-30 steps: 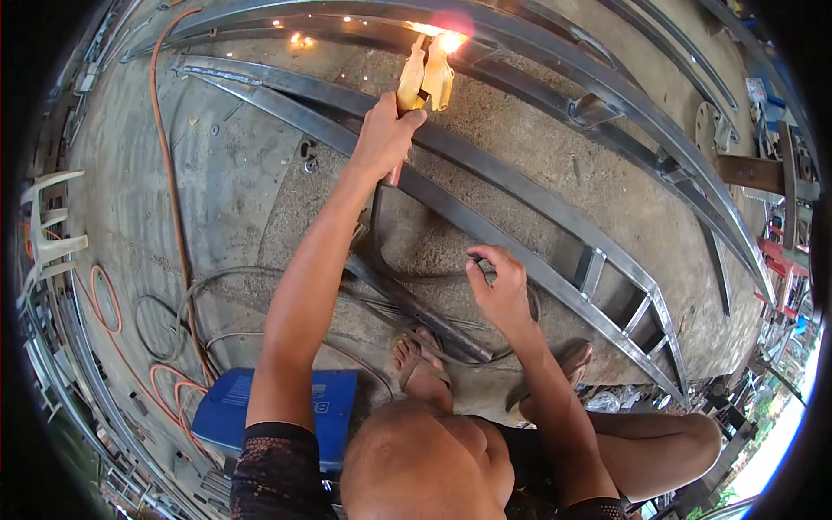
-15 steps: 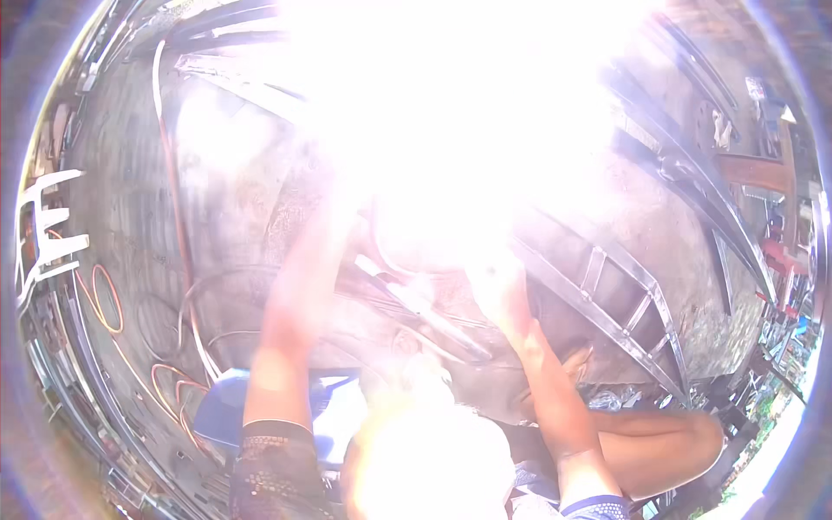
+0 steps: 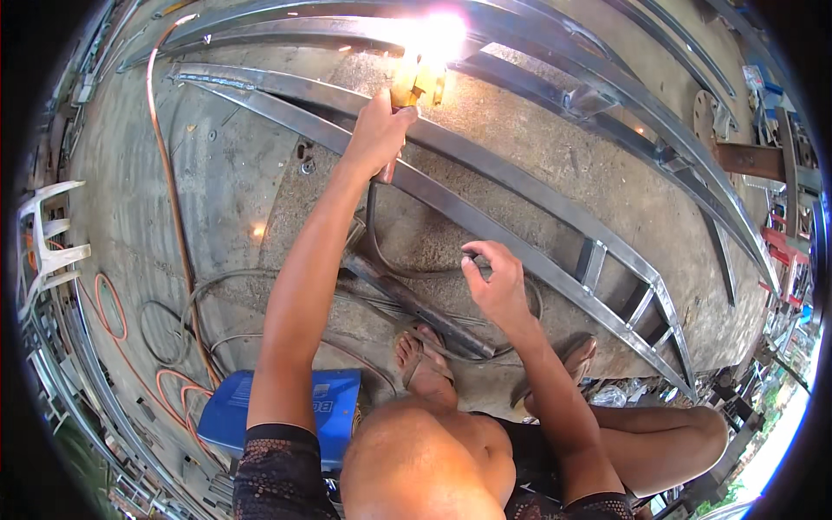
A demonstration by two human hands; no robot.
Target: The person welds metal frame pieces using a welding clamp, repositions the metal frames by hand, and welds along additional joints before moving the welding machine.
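My left hand [image 3: 379, 134] is closed round a welding electrode holder [image 3: 406, 87], yellow at its head with a brownish handle end below the fist. A bright white-pink arc [image 3: 440, 36] glares at the holder's far end, beside the dark steel bars at the top, and hides the electrode tip. My right hand [image 3: 500, 290] is curled above the floor near my feet, thumb and forefinger drawn together by a small dark thing I cannot make out. Close by it runs a dark cable [image 3: 407, 273]. A welded steel frame [image 3: 485, 208] with short rungs lies beyond this hand.
More curved steel bars [image 3: 555, 95] span the far side. A steel tube [image 3: 416, 308] lies before my feet. Left are an orange-brown hose [image 3: 178, 225], a blue plastic seat [image 3: 230, 407] and a white plastic chair [image 3: 52, 230]. A red-brown beam [image 3: 750, 159] stands right.
The huge white glare over the upper middle has shrunk to a small bright spot, so the holder and bars show. My left hand appears farther forward; my right hand has stayed near its place.
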